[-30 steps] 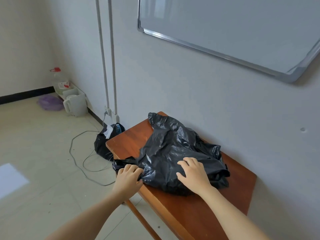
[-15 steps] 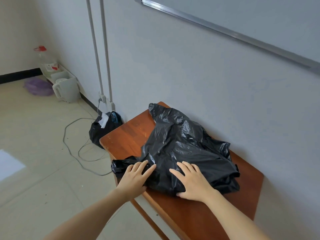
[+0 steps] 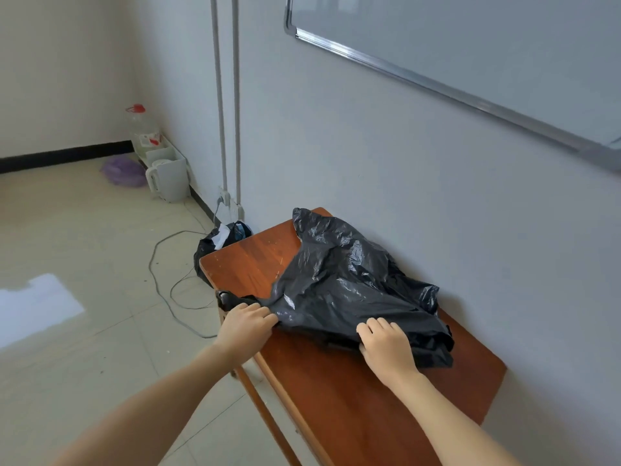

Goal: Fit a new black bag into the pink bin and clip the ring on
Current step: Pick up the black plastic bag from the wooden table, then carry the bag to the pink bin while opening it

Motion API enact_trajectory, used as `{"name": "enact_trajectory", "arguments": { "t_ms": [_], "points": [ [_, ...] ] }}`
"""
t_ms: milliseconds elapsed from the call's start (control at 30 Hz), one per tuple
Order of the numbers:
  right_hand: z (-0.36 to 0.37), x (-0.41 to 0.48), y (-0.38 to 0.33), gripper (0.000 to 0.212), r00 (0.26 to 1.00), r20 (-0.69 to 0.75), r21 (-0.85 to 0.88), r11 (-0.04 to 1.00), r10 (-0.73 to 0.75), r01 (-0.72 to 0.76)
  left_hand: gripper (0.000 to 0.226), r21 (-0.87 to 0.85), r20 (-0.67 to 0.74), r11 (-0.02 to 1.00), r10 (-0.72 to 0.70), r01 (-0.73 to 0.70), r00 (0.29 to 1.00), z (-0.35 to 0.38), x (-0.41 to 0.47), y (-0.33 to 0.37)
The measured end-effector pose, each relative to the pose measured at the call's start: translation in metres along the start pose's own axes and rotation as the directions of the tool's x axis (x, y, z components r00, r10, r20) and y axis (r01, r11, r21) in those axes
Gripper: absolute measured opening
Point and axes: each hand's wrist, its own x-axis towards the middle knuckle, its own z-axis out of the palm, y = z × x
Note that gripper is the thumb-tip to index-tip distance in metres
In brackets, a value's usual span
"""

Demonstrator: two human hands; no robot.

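Note:
A crumpled black bag (image 3: 349, 284) lies spread over a small brown wooden table (image 3: 353, 398) against the wall. My left hand (image 3: 245, 327) has its fingers curled on the bag's near left edge at the table's corner. My right hand (image 3: 386, 348) pinches the bag's near edge, fingers bent over the plastic. No pink bin and no ring are in view.
A full black rubbish bag (image 3: 218, 243) sits on the floor beside the table's far end, by the two wall pipes (image 3: 228, 95). A grey cable (image 3: 168, 274) loops over the tiles. A white kettle (image 3: 168, 179), a bottle (image 3: 141, 129) and a purple bag (image 3: 122, 171) stand further left.
Both hands went from lying flat on the bag to gripping its near edge. The right hand slid toward the near right. The camera view tilted up again.

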Motion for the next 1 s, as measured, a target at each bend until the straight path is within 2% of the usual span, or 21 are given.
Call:
{"name": "enact_trajectory", "arguments": {
  "t_ms": [233, 433, 500, 567, 633, 733, 833, 900, 1000],
  "points": [
    [-0.027, 0.007, -0.008, 0.032, 0.962, -0.243, 0.097, 0.984, -0.122, 0.150, 0.017, -0.011, -0.192, 0.973, -0.226, 0.228, 0.955, -0.042, -0.036, 0.002],
    [-0.054, 0.029, -0.063, 0.028, 0.883, -0.378, 0.134, 0.927, -0.279, 0.351, 0.012, 0.036, -0.278, 0.906, -0.395, 0.421, 0.876, -0.078, -0.111, -0.012],
    [-0.064, 0.037, -0.090, 0.026, 0.846, -0.418, 0.140, 0.896, -0.332, 0.421, 0.013, 0.059, -0.303, 0.875, -0.443, 0.481, 0.843, -0.091, -0.141, -0.020],
    [-0.073, 0.045, -0.120, 0.025, 0.813, -0.448, 0.141, 0.868, -0.372, 0.476, 0.029, 0.086, -0.337, 0.833, -0.491, 0.546, 0.803, -0.103, -0.172, -0.027],
    [-0.083, 0.051, -0.153, 0.025, 0.777, -0.476, 0.134, 0.839, -0.413, 0.528, 0.034, 0.107, -0.381, 0.793, -0.524, 0.599, 0.762, -0.115, -0.206, -0.034],
    [-0.097, 0.056, -0.207, 0.023, 0.719, -0.512, 0.123, 0.788, -0.470, 0.604, 0.032, 0.112, -0.408, 0.728, -0.587, 0.676, 0.700, -0.132, -0.260, -0.044],
    [-0.111, 0.056, -0.265, 0.023, 0.661, -0.542, 0.103, 0.740, -0.519, 0.665, 0.009, 0.140, -0.433, 0.660, -0.630, 0.738, 0.645, -0.150, -0.315, -0.054],
    [-0.122, 0.055, -0.306, 0.024, 0.639, -0.555, 0.107, 0.716, -0.533, 0.690, 0.022, 0.121, -0.427, 0.631, -0.663, 0.766, 0.614, -0.158, -0.353, -0.064],
    [-0.137, 0.053, -0.366, 0.027, 0.609, -0.584, 0.117, 0.687, -0.537, 0.717, 0.026, 0.135, -0.435, 0.587, -0.689, 0.798, 0.580, -0.171, -0.406, -0.083]
  ]
}}
